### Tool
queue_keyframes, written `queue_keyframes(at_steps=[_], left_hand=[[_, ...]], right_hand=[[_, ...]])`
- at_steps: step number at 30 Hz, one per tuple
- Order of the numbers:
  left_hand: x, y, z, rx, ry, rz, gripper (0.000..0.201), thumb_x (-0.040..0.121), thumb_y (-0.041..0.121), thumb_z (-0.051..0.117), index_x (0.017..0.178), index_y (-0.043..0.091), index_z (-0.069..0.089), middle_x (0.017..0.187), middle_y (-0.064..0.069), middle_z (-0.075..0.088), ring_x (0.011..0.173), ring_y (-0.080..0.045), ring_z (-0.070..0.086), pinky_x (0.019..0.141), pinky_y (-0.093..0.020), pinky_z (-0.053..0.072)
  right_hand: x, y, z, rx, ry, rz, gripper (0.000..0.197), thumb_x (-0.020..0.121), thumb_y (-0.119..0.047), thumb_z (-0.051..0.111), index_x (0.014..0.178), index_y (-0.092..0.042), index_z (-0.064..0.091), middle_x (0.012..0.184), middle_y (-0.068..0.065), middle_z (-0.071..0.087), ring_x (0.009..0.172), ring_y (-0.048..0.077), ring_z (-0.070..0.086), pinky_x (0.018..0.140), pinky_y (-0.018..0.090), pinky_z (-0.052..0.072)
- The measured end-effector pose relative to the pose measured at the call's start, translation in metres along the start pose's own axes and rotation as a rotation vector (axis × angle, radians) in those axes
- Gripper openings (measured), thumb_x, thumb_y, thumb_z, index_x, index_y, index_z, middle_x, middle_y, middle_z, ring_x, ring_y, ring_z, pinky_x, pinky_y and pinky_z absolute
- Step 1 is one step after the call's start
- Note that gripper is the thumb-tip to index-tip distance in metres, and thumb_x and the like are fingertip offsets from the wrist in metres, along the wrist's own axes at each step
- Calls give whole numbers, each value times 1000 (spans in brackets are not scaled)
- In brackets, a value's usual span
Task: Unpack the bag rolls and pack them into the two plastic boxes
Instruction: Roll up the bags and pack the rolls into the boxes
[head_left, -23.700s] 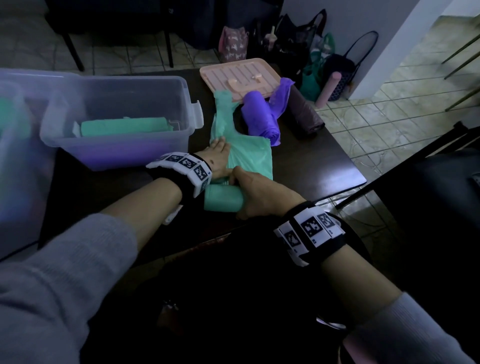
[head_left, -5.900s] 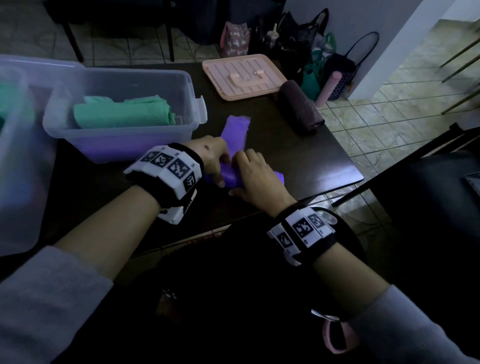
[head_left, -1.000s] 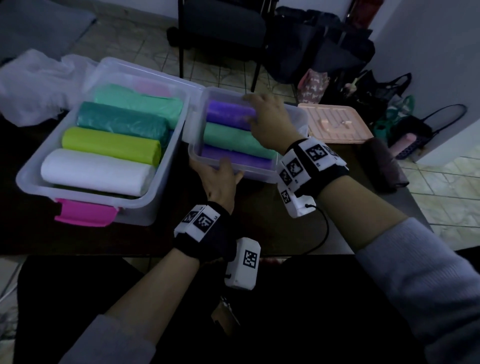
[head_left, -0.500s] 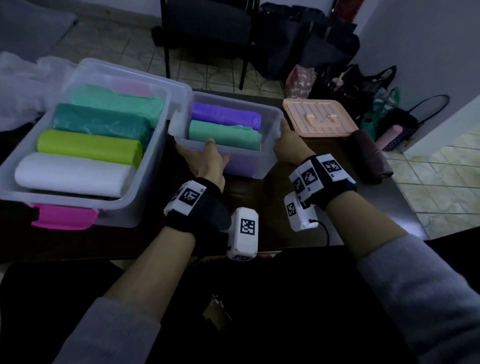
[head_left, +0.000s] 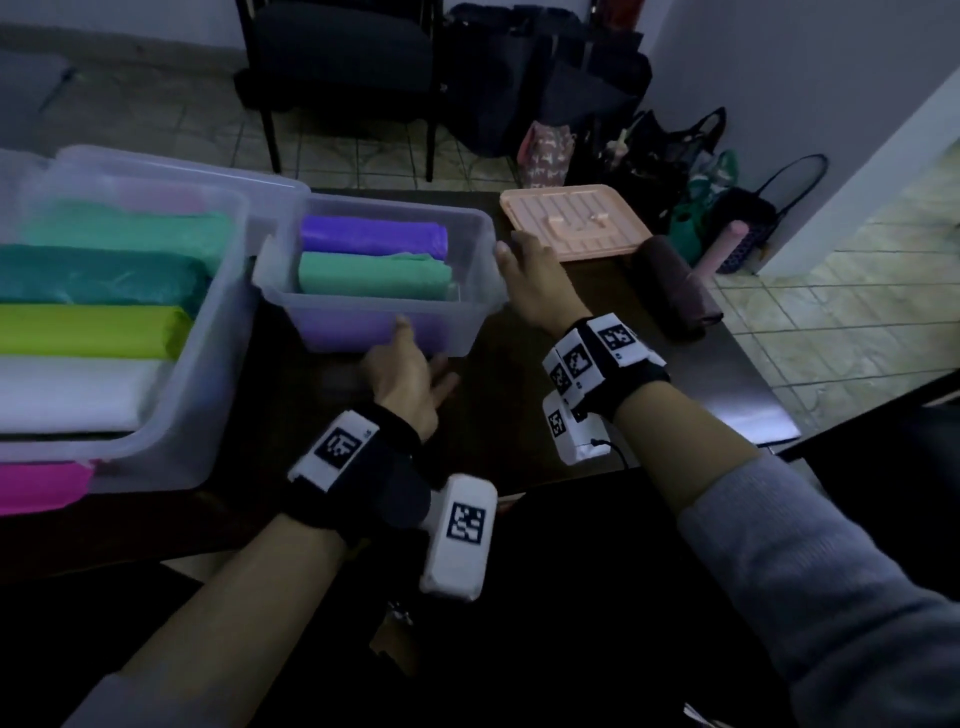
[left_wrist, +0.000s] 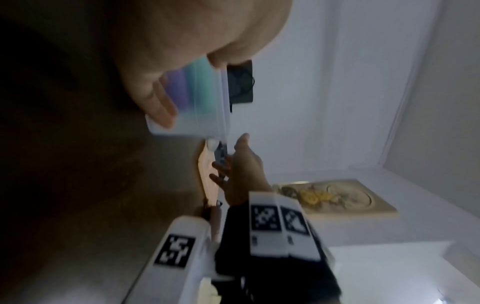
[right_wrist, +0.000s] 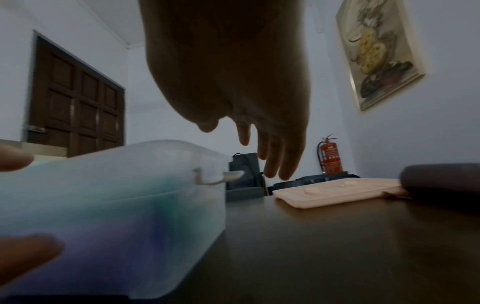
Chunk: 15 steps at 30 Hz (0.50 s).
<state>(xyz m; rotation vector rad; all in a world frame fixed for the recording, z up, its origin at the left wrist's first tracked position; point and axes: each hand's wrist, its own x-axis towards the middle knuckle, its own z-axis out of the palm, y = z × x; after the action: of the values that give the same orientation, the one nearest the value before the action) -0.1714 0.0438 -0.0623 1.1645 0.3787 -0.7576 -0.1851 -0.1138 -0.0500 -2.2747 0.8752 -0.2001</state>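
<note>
The small clear box (head_left: 470, 312) holds a purple roll (head_left: 374, 235), a green roll (head_left: 374, 275) and a purple one under them. My left hand (head_left: 405, 369) is at its near wall with straight fingers, the thumb touching the wall. My right hand (head_left: 530, 280) hovers open beside its right end, fingers extended (right_wrist: 275, 160). The big clear box (head_left: 208, 364) on the left holds white (head_left: 72, 392), lime (head_left: 88, 331), dark teal (head_left: 93, 275) and light green (head_left: 130, 226) rolls. A dark brown roll (head_left: 675, 286) lies on the table at the right.
A peach lid (head_left: 571, 221) lies behind my right hand. The pink latch (head_left: 41, 486) of the big box faces me. A chair and several bags stand on the floor beyond the dark table (head_left: 675, 395), whose right edge is near the brown roll.
My right hand came out of the small box, where it laid the purple roll, and moved to the box's right end. My left hand slid back from the near wall.
</note>
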Motion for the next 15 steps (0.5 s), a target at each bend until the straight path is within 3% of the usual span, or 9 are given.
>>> queue_keyframes(at_steps=[3, 6, 10, 15], left_hand=[[-18, -24, 30, 368, -262, -106, 44, 96, 23, 49, 138, 14, 39, 125, -4, 48, 108, -20, 52, 86, -35, 45], [-17, -38, 63, 926, -367, 132, 55, 93, 28, 52, 143, 14, 31, 140, -6, 43, 124, -22, 46, 103, -33, 39], [-2, -49, 97, 1629, -481, 341, 64, 94, 35, 50, 147, 15, 21, 153, -11, 17, 140, -29, 21, 113, -39, 24], [21, -60, 114, 1961, -523, 375, 74, 95, 47, 41, 150, 22, -1, 155, -10, -20, 144, -30, -14, 116, -48, 0]], right_hand=[[0, 31, -24, -117, 161, 65, 48, 97, -32, 45, 141, -14, 35, 144, 13, 34, 131, 28, 37, 104, 38, 35], [2, 68, -48, -271, 230, 135, 44, 96, -27, 48, 136, -12, 40, 140, 15, 37, 128, 32, 37, 103, 42, 35], [6, 113, -74, -363, 312, 239, 41, 95, -25, 47, 134, -12, 42, 138, 15, 39, 130, 32, 34, 102, 46, 35], [21, 152, -99, -385, 373, 312, 46, 95, -23, 48, 134, -2, 38, 139, 20, 38, 130, 35, 33, 102, 46, 35]])
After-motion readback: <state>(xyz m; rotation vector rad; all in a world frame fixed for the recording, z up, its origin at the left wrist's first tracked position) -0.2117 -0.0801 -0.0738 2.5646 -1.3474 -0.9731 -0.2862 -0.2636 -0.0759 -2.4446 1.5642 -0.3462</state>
